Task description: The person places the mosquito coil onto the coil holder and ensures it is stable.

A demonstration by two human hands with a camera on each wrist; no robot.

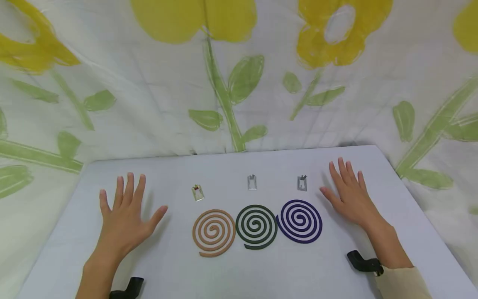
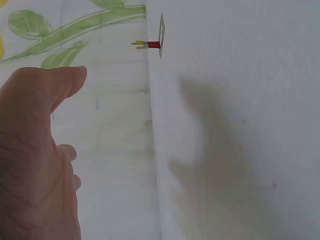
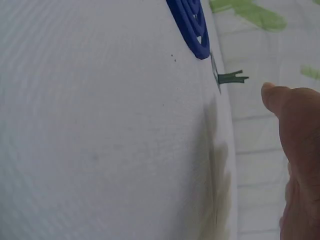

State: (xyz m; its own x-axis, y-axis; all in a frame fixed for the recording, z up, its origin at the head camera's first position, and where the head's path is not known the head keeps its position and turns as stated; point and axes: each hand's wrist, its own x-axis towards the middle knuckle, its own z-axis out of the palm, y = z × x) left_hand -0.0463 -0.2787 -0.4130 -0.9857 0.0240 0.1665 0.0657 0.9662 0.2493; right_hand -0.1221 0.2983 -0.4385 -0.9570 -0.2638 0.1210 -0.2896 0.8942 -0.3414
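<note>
Three mosquito coils lie flat side by side: an orange coil (image 1: 214,233), a green coil (image 1: 256,227) and a blue coil (image 1: 299,221). Behind them, in a row, are three small metal coil stands: a gold one (image 1: 198,192) at left, a silver one (image 1: 252,182) in the middle and another silver one (image 1: 302,183) at right. With fingers spread, my left hand (image 1: 126,224) hovers left of the orange coil and holds nothing. My right hand (image 1: 352,199), fingers extended, hovers right of the blue coil, also holding nothing. Both hands cast shadows on the tabletop.
The things lie on a white table (image 1: 261,274). Behind its far edge hangs a white cloth (image 1: 157,91) painted with yellow flowers and green leaves. Black wrist-worn devices show at the left wrist (image 1: 128,288) and the right wrist (image 1: 365,263).
</note>
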